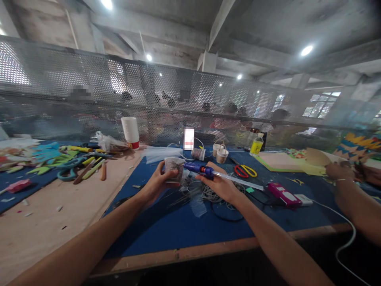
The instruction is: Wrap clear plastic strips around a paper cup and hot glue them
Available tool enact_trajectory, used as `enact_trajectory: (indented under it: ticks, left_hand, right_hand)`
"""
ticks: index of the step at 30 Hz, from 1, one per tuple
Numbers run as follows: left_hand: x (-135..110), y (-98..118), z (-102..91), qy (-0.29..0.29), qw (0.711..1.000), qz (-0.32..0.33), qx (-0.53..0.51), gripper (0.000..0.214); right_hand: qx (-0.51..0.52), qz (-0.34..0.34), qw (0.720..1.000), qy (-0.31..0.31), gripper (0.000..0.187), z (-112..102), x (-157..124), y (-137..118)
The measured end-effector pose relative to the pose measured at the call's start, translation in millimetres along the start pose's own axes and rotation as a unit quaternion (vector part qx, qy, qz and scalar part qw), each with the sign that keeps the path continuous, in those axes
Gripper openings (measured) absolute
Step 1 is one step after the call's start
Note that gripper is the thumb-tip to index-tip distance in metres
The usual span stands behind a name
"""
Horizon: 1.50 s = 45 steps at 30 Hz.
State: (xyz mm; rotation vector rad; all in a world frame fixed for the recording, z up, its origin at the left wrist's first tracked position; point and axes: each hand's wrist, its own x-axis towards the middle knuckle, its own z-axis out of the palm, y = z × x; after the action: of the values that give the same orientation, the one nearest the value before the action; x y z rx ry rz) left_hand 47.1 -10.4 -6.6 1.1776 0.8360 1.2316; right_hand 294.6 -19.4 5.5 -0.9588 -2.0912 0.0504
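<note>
I see a small clear cup, dark-smudged inside, held left of the red-and-yellow scissors over the blue-matted surface. The left hand wraps it, grip pressed around its side. The right hand, nearer the scissors, is clenched on a blue glue gun whose nozzle meets the cup. Two small tubs stand just behind the scissors; I cannot tell their contents.

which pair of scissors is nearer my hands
The red-and-yellow scissors just beyond the right hand; the teal scissors lie far off to the left.
</note>
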Motion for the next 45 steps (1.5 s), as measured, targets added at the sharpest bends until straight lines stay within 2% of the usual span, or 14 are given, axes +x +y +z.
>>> enact_trajectory:
  ticks: [10,15,18,22,27,31,33,39,45]
  left_hand:
    - [0,2,-2.1,-0.012,1.0,-0.006,-0.018,0.051]
    - [1,0,-4.9,-0.031,0.999,-0.006,-0.013,0.047]
    - [1,-1,-5.4,-0.043,0.999,-0.003,-0.015,0.046]
    - [-1,-1,-2.7,-0.046,0.999,0.004,-0.013,0.051]
    - [-4,1,2.8,-0.041,0.999,0.004,-0.007,0.06]
    - [-4,2,3.8,-0.042,0.999,0.003,-0.008,0.063]
    - [-4,1,3.5,-0.044,0.999,0.003,-0.007,0.065]
    - [-5,3,4.8,-0.044,0.999,0.013,-0.015,0.07]
    - [-6,6,4.4,-0.04,0.999,0.021,-0.026,0.066]
  right_hand:
    - [0.016,0.002,1.0,0.005,0.03,-1,1,1]
    - [0.109,0.045,0.993,-0.003,0.031,-1,1,-1]
    - [0.171,0.114,0.978,-0.032,0.036,-4,2,-2]
    - [0.267,0.199,0.941,-0.065,0.043,-6,5,-3]
    - [0.396,0.229,0.886,-0.073,0.045,3,6,-8]
    - [0.449,0.238,0.859,-0.06,0.044,9,5,-8]
    - [0.458,0.238,0.854,-0.06,0.045,10,5,-8]
    - [0.429,0.254,0.863,-0.087,0.047,14,4,-4]
    - [0.445,0.272,0.846,-0.109,0.047,17,2,-3]
